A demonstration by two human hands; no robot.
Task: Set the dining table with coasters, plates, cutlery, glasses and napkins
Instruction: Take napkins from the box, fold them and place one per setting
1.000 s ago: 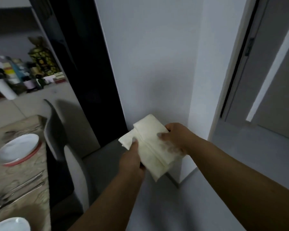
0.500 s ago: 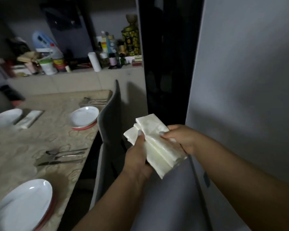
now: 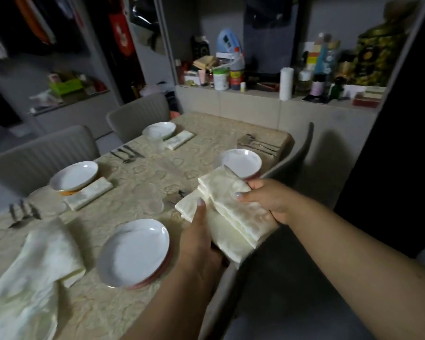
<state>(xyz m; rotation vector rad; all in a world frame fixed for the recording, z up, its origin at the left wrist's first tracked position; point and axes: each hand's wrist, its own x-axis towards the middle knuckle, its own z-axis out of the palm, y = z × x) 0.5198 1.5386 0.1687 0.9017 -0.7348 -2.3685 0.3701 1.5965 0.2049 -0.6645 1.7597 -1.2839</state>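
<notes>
A cream folded napkin (image 3: 231, 212) hangs above the table's near right edge, held by both hands: my left hand (image 3: 201, 244) grips its lower left side, my right hand (image 3: 268, 200) its right side. On the beige patterned table (image 3: 138, 182) stand several white plates on coasters: a near one (image 3: 134, 253), a far right one (image 3: 242, 163), a left one (image 3: 75, 175) and a far one (image 3: 160, 130). Folded napkins lie by the left plate (image 3: 88, 193) and the far plate (image 3: 179, 139). Clear glasses (image 3: 151, 200) and cutlery sets (image 3: 127, 153) lie between the plates.
A loose cream cloth (image 3: 32, 271) is heaped at the table's near left. Grey chairs stand on the left side (image 3: 42, 153) and the right side (image 3: 290, 158). A ledge (image 3: 255, 94) crowded with bottles and jars runs behind the table. A dark panel (image 3: 390, 143) rises at the right.
My view has swung left from the wall and doorway to the whole table. Both hands have kept hold of the folded napkin, which is now over the table's right edge.
</notes>
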